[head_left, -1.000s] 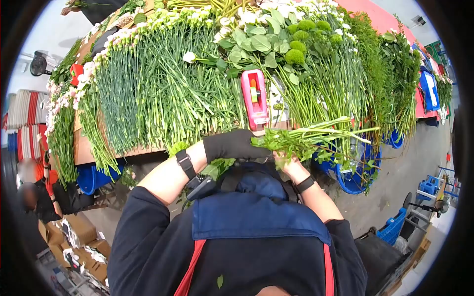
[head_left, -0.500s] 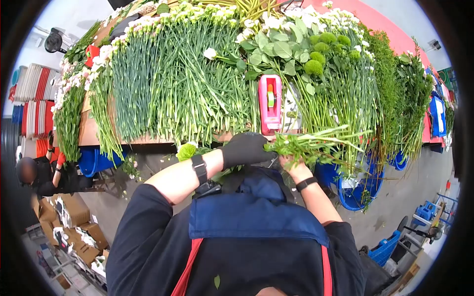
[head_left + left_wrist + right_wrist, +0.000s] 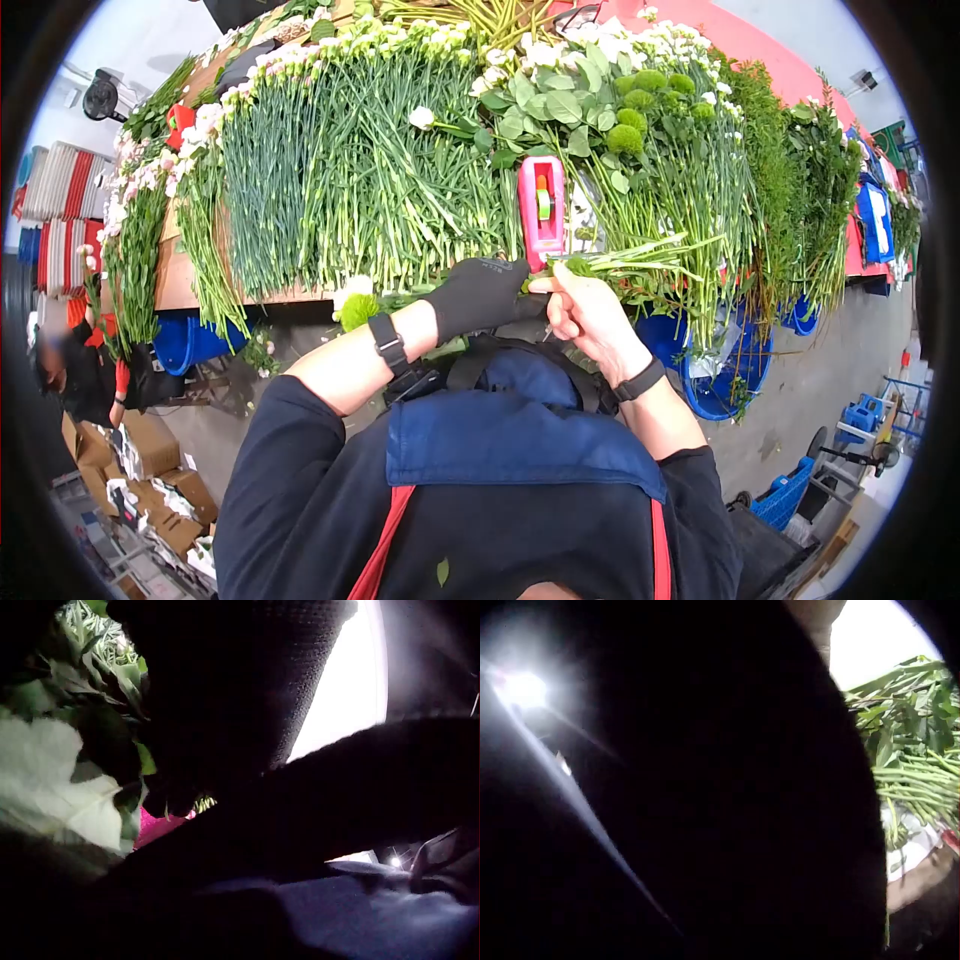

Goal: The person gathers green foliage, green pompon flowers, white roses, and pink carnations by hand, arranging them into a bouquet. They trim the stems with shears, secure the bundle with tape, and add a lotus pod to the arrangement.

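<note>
In the head view my black-gloved left hand (image 3: 482,297) grips a bunch of cut flowers across my chest. Its blooms, one white and one green (image 3: 357,308), stick out past the left forearm, and its cut stems (image 3: 655,257) fan out to the right. My bare right hand (image 3: 592,315) is right beside the glove, fingers curled, thumb and forefinger pinching the bunch at its binding point. Broad leaves (image 3: 60,780) fill the left of the dark left wrist view. Stems (image 3: 919,780) show at the right edge of the right wrist view. The gloved palm is hidden.
A pink tape dispenser (image 3: 543,210) stands on the table just ahead of my hands. Rows of carnation stems (image 3: 370,180) lie to its left; green pompon flowers (image 3: 630,120) and foliage lie right. Blue buckets (image 3: 725,385) stand under the table edge. Another person (image 3: 85,380) works at far left.
My right hand has come up from under the leafy stems to their near side, its fingers now showing at the glove. Less loose leaf shows around the stems. The left hand keeps its hold.
</note>
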`<state>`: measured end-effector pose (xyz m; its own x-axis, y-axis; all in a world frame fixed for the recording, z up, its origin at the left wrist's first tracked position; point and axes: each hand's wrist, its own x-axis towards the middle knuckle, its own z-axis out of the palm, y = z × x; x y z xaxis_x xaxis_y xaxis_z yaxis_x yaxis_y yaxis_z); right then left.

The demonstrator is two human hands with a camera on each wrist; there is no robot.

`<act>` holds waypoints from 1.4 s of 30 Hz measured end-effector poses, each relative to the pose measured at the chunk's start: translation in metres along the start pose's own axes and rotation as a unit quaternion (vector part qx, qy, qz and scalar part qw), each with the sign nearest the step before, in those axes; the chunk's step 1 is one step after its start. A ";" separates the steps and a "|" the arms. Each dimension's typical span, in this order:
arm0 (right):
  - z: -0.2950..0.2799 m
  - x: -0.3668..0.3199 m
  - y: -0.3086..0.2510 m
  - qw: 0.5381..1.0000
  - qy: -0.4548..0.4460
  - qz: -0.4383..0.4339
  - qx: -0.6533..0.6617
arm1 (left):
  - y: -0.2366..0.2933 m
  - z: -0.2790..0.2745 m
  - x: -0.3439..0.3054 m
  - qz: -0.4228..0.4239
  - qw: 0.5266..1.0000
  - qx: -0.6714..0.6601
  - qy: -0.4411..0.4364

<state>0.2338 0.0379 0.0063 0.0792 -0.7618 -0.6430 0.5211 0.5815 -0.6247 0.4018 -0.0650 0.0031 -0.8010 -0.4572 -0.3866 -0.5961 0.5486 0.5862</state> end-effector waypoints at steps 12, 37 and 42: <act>-0.022 -0.021 0.049 0.916 0.083 -0.299 -0.253 | 0.000 -0.057 -0.026 0.007 0.918 -0.274 -0.287; -0.079 -0.206 -0.019 0.499 0.407 -0.400 -0.652 | 0.124 -0.018 0.084 0.352 0.892 0.274 0.075; -0.223 -0.214 0.005 0.613 0.485 -0.236 -0.578 | 0.231 -0.020 0.165 0.400 0.837 0.365 0.076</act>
<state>0.0299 0.2674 0.0416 -0.6826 -0.7209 0.1195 -0.7026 0.6024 -0.3788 0.1333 -0.0275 0.0894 -0.9768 0.2081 0.0501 0.2084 0.9780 0.0017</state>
